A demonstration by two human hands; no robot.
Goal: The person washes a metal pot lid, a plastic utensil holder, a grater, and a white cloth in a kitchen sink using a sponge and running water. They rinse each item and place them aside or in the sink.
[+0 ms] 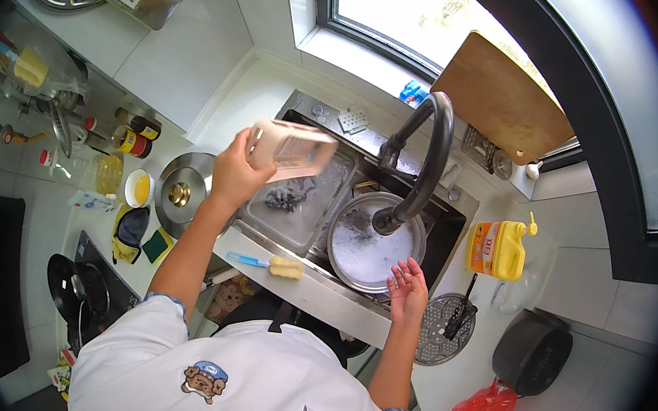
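My left hand [241, 165] grips one end of a pale pink rectangular plastic frame [291, 151], which looks hollow and is slightly blurred. It is held up over a shallow metal tray [310, 221] in the sink; a dark scouring pad [284, 199] lies in that tray. Fingers apart and palm up, my right hand [408, 287] holds nothing. It is at the near right rim of a round metal pot [353, 257] full of white suds. Above this pot arches a dark faucet [437, 157], its spout end over the suds.
A sponge brush [279, 267] lies on the sink's front ledge. Right of the sink are a yellow detergent jug [497, 249] and a perforated steamer plate [441, 346]. A metal lid [174, 165], a bowl [139, 188] and a sponge [157, 245] sit at left. A cutting board [499, 97] leans by the window.
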